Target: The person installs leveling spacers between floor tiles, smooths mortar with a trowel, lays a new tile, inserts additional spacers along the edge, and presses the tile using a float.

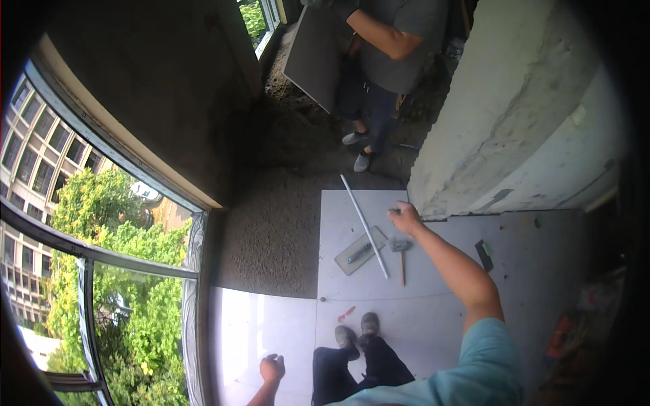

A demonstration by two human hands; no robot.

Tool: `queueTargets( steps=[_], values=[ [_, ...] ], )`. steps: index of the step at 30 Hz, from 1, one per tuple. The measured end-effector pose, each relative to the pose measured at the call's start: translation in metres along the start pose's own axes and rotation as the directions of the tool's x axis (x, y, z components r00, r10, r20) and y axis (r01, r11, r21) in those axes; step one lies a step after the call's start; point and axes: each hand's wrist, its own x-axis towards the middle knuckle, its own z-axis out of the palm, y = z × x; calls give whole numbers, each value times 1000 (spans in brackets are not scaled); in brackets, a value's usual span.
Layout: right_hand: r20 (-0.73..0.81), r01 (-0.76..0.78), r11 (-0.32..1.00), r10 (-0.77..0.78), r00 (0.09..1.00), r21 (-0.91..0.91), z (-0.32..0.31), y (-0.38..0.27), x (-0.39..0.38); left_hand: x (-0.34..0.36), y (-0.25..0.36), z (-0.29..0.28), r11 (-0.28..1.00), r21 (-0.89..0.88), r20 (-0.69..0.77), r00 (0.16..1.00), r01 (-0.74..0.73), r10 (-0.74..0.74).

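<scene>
My right hand reaches out over the far edge of the pale floor tiles, near the rough wall's foot. Its fingers are closed, with a small dark bit at their tips that is too small to name. Low over the glossy tile at left, my left hand is curled closed; its palm is hidden. Just left of the right hand, a long white bar lies slantwise across a flat rectangular trowel. A mallet with a grey head and wooden handle lies beside them.
A person ahead holds a large grey tile upright. Grainy mortar covers the floor left of the tiles. A black-and-green tool lies right of my forearm, a small orange-red piece by my shoes. Windows line the left.
</scene>
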Motion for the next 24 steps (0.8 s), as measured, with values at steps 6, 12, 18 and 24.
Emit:
queueTargets(
  steps=[6, 12, 18, 24],
  values=[
    [255, -245, 896, 156, 954, 370, 81, -47, -34, 161, 112, -210, 897, -311, -579, 811, -313, 82],
    [177, -319, 563, 293, 940, 762, 125, -127, -12, 241, 304, -433, 686, 186, -860, 221, -704, 460],
    [129, -393, 329, 603, 787, 859, 103, -93, 50, 260, 481, -534, 541, -237, -880, 415, -807, 233],
    [224, -432, 342, 505, 834, 834, 46, -21, 31, 266, 508, -526, 541, -565, -700, 709, -623, 85]
  ],
)
